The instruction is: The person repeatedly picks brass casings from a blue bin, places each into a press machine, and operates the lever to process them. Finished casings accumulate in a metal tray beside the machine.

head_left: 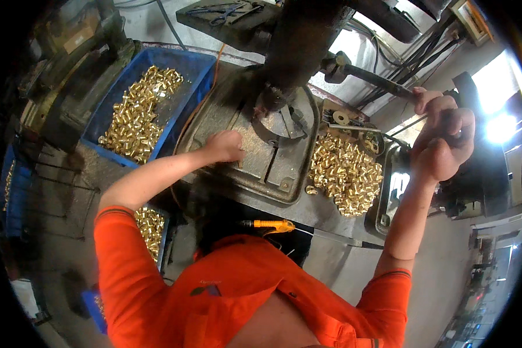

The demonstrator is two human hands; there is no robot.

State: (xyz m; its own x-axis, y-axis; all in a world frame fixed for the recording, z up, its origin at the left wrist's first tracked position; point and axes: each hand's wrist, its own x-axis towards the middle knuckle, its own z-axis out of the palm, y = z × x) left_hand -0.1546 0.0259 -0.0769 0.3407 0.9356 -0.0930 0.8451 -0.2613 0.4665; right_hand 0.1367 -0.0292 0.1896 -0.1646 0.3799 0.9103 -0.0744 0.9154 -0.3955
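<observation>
My left hand (226, 145) rests, fingers curled, on the grey metal machine table (272, 174), just left of the round chuck (281, 116) under the dark spindle column (301, 40). Whether it holds a small part I cannot tell. My right hand (443, 139) is raised at the right and closed around the dark lever handle (377, 81) that runs back to the machine head. A heap of small brass fittings (345, 171) lies on the table to the right of the chuck.
A blue bin (197, 75) with several brass fittings stands at the back left. Another bin of brass parts (151, 229) sits low beside my left arm. An orange-handled tool (272, 225) lies at the table's front edge. Cables hang at the back.
</observation>
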